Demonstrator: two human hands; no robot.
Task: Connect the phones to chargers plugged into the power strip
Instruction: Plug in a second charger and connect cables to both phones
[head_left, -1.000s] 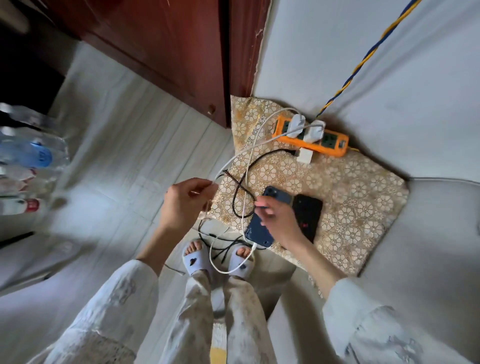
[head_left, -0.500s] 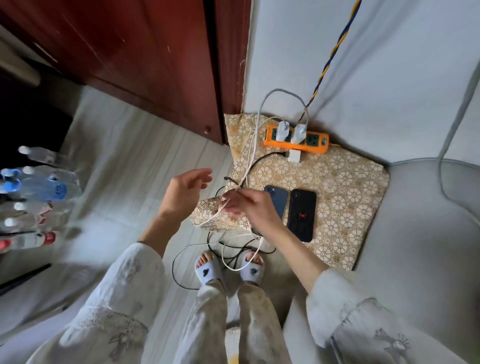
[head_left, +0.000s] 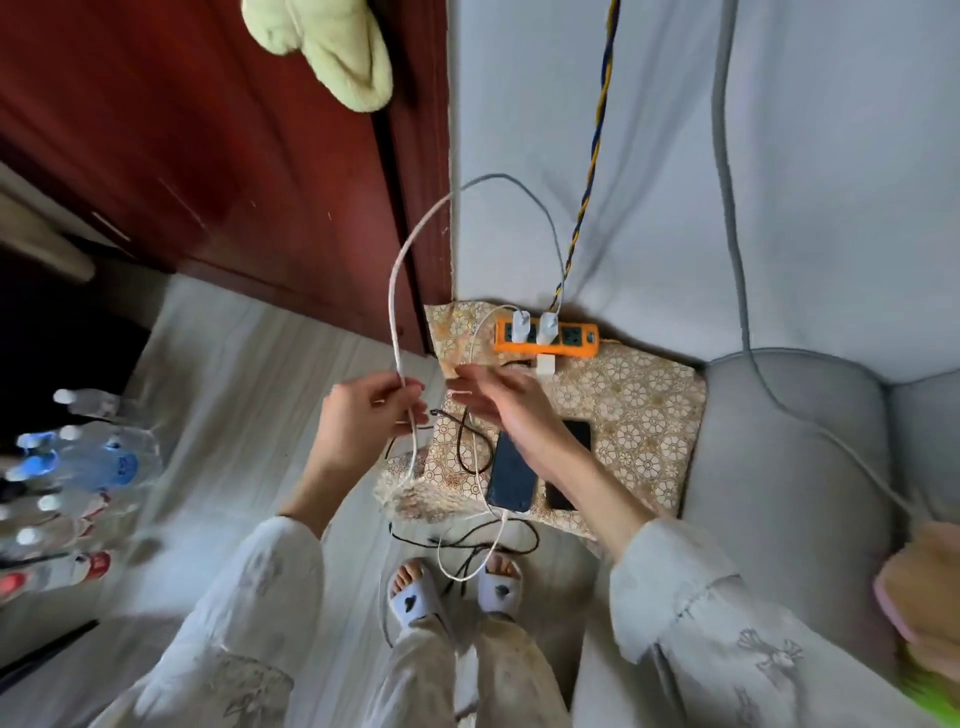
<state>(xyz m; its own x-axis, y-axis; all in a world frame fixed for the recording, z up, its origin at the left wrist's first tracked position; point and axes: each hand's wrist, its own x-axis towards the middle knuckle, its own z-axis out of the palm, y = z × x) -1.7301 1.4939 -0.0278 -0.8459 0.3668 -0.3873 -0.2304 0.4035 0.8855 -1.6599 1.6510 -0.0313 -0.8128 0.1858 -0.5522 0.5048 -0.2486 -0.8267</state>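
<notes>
An orange power strip (head_left: 569, 347) lies at the back of a patterned cushion (head_left: 639, 405), with two white chargers (head_left: 535, 326) plugged in and a third white plug (head_left: 545, 365) lying beside it. A blue phone (head_left: 511, 480) and a black phone (head_left: 569, 470) rest on the cushion; a white cable meets the blue phone's near end. My left hand (head_left: 363, 421) pinches a white cable (head_left: 400, 291) that arcs high up toward the chargers. My right hand (head_left: 498, 400) hovers over the phones, fingers spread around a thin cable; what it grips is unclear. A black cable (head_left: 462, 447) trails down.
Loose black and white cables loop on the floor by my slippered feet (head_left: 452, 592). Water bottles (head_left: 78, 467) stand at the left. A dark red wooden door (head_left: 234, 156) is behind, with a pale green cloth (head_left: 337, 47) hanging. A grey sofa (head_left: 779, 467) fills the right.
My left hand has closed on the white cable and lifted it into a tall loop. My right hand moved up and right, off the cushion's front edge. The camera tilted upward.
</notes>
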